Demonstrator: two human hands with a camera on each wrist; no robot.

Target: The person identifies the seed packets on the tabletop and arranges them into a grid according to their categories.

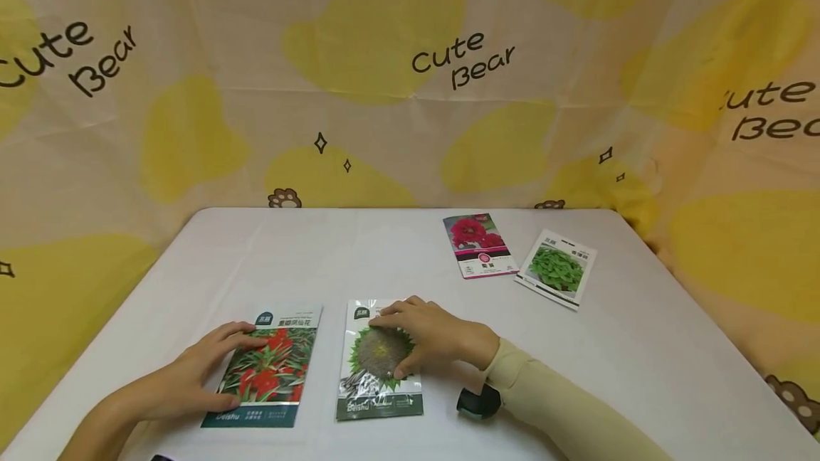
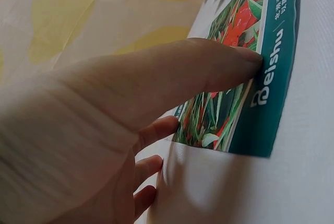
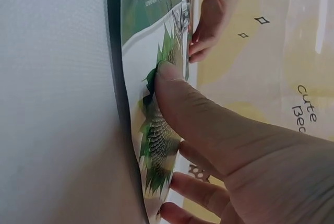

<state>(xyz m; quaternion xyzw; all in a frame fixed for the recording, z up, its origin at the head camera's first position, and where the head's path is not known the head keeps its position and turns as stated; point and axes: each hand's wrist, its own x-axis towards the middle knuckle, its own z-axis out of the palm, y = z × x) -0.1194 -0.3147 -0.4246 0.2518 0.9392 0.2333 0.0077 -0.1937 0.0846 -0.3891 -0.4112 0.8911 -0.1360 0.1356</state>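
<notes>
Red-flowered packet (image 1: 275,368) flat on the white counter (image 1: 359,255) under the left hand (image 1: 176,383), fingers loosely extended, unclenched, tips near the top of the print and thumb lower down, perhaps to steady without creasing. Seed-head packet (image 1: 378,358) just beside, beneath the right hand (image 1: 432,333), fingers relaxed and arched across the face, likewise resting rather than gripping, presumably lined up with the first for easy reading. Farther off, beyond the right fingers, pink-flowered packet (image 1: 480,246) and leafy green packet (image 1: 556,269), both askew with corners nearly meeting, seemingly placed out of the way.
</notes>
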